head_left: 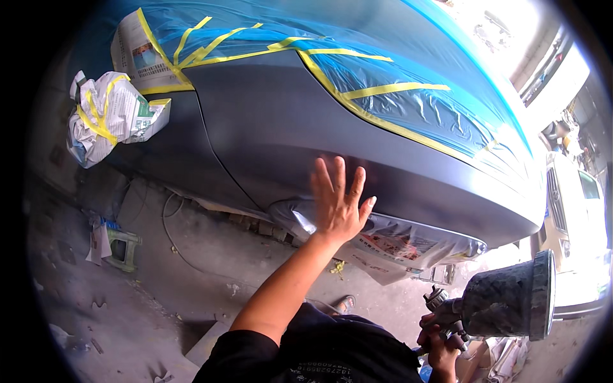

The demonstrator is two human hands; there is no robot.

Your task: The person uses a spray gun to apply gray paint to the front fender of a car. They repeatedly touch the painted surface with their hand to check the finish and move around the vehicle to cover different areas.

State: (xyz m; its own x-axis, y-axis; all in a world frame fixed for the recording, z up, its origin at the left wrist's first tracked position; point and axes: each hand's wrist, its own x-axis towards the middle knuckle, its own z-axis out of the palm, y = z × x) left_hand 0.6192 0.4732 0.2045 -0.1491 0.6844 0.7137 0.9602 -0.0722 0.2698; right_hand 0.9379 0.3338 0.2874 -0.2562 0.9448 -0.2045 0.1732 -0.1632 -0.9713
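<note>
My left hand (338, 203) is stretched out over the dark grey car fender (255, 121), fingers spread and slightly blurred. It holds nothing; whether the palm touches the panel, I cannot tell. At the lower right, my right hand (442, 352) is wrapped round the handle of a spray gun (445, 311). A large, paint-stained cup (504, 300) sits on the gun, tilted to the right. Below my left hand, plastic sheeting and printed paper (408, 241) cover the wheel area.
Blue film (408, 57) edged with yellow tape masks the car's upper part. Newspaper wraps a mirror-shaped part (108, 118) at left. A green stool (123, 249) and a thin hose (171, 233) are on the floor. A white vehicle (578, 198) stands at right.
</note>
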